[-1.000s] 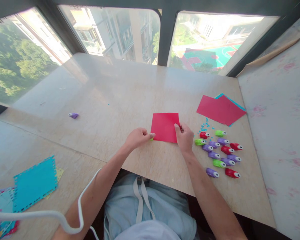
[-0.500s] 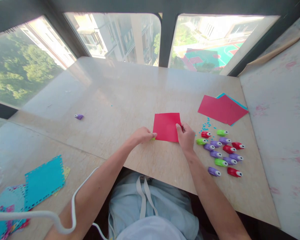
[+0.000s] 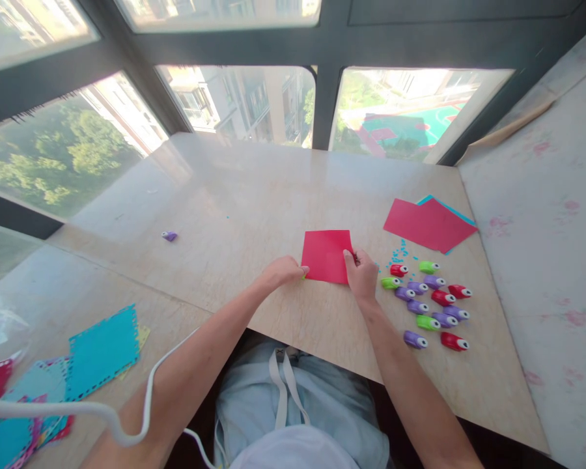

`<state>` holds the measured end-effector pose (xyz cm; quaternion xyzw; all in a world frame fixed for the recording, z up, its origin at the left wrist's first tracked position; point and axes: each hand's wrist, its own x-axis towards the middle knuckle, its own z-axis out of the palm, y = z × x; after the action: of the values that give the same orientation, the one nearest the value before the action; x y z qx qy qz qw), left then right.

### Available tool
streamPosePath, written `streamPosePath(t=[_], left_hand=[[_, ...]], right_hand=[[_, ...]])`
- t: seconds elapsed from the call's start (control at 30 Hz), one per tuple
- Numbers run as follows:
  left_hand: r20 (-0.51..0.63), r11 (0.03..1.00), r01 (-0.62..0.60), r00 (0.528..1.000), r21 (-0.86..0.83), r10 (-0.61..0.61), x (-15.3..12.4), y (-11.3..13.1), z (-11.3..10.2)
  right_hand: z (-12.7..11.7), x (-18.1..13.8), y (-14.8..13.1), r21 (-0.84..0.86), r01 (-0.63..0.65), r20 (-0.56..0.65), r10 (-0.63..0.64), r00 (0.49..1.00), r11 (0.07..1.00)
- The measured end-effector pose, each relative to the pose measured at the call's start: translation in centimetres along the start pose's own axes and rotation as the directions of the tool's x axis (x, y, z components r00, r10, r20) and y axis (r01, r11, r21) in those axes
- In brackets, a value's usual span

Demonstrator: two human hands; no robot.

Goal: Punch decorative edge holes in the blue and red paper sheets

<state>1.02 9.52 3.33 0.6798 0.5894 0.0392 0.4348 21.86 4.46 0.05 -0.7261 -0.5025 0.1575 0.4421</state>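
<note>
A sheet of red paper (image 3: 326,257) lies in front of me, between my two hands. My left hand (image 3: 289,268) is closed at its lower left corner, with a bit of a green craft punch (image 3: 303,277) showing under the fingers; most of the punch is hidden. At the right edge of the sheet, my right hand (image 3: 362,270) pinches the paper between thumb and fingers. Close by on the right stand several small craft punches in red, green and purple, among them a green one (image 3: 390,283) and a red one (image 3: 399,270).
Red and blue sheets (image 3: 430,225) lie at the back right, near blue paper bits (image 3: 398,253). A lone purple punch (image 3: 169,236) rests at the left. Blue sheets with punched edges (image 3: 105,352) are at the lower left, where a white cable (image 3: 149,397) crosses my left arm.
The head view has tilted upward, showing more of the window. Both hands stay at the same places on the red paper.
</note>
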Motion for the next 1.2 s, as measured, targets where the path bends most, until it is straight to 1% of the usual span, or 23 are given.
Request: streamPosePath(t=[0.1, 0.27, 0.3, 0.33, 0.37, 0.4, 0.43, 0.47, 0.5, 0.53, 0.67, 0.73, 0.97, 1.07, 1.2], left_hand=[[0.027, 0.999, -0.014, 1.000, -0.045, 0.016, -0.8, -0.4, -0.3], [0.125, 0.970, 0.058, 0.992, -0.238, -0.029, -2.7, -1.9, -0.8], [0.111, 0.961, 0.042, 0.994, -0.272, -0.013, -3.0, -2.3, -0.7], [0.059, 0.954, 0.000, 0.998, -0.301, 0.018, -3.4, -2.7, -0.5], [-0.022, 0.941, -0.064, 0.998, -0.331, 0.060, -3.6, -3.1, -0.3], [-0.120, 0.924, -0.144, 0.987, -0.353, 0.108, -3.8, -3.5, -0.1], [-0.219, 0.906, -0.226, 0.964, -0.358, 0.154, -3.9, -3.9, 0.2], [-0.295, 0.892, -0.295, 0.935, -0.342, 0.196, -3.9, -4.2, 0.5], [-0.333, 0.888, -0.340, 0.914, -0.310, 0.234, -3.8, -4.4, 0.8], [-0.334, 0.894, -0.360, 0.905, -0.266, 0.265, -3.7, -4.5, 1.0], [-0.229, 0.941, -0.334, 0.921, -0.053, 0.314, -3.0, -4.0, 1.4], [-0.227, 0.938, -0.347, 0.914, -0.011, 0.335, -2.9, -3.8, 1.5], [-0.334, 0.912, -0.401, 0.874, -0.086, 0.353, -3.2, -4.2, 1.7], [-0.350, 0.899, -0.425, 0.862, -0.107, 0.366, -3.3, -4.1, 1.8], [-0.357, 0.887, -0.436, 0.861, -0.154, 0.362, -3.4, -4.0, 1.9]], right_hand=[[-0.1, 0.0, -0.1, -0.001, 0.001, 0.005, -0.001, 1.000, 1.000], [-0.2, 0.0, -0.2, 0.017, 0.002, 0.006, -0.003, 1.000, 1.000], [-0.2, 0.1, -0.2, 0.027, 0.000, 0.007, 0.000, 1.000, 1.000], [-0.2, 0.1, -0.2, 0.039, -0.005, 0.008, 0.005, 1.000, 0.999], [-0.2, 0.1, -0.2, 0.051, -0.012, 0.006, 0.012, 1.000, 0.999], [-0.2, 0.1, -0.1, 0.062, -0.021, 0.005, 0.020, 1.000, 0.998], [-0.2, 0.2, -0.1, 0.073, -0.030, 0.003, 0.030, 1.000, 0.997], [-0.3, 0.2, -0.1, 0.085, -0.040, 0.006, 0.039, 0.999, 0.996], [-0.3, 0.2, -0.1, 0.098, -0.048, 0.012, 0.047, 0.999, 0.994], [-0.3, 0.2, -0.1, 0.110, -0.055, 0.021, 0.053, 0.998, 0.992], [-0.7, 0.1, -0.1, 0.147, -0.070, 0.049, 0.063, 0.997, 0.987], [-1.0, 0.1, -0.2, 0.156, -0.074, 0.040, 0.069, 0.997, 0.985], [-1.8, 0.2, -0.1, 0.137, -0.089, 0.016, 0.087, 0.996, 0.987], [-1.7, 0.2, 0.1, 0.135, -0.094, 0.022, 0.092, 0.996, 0.986], [-1.5, 0.2, 0.3, 0.127, -0.101, 0.035, 0.098, 0.995, 0.987]])
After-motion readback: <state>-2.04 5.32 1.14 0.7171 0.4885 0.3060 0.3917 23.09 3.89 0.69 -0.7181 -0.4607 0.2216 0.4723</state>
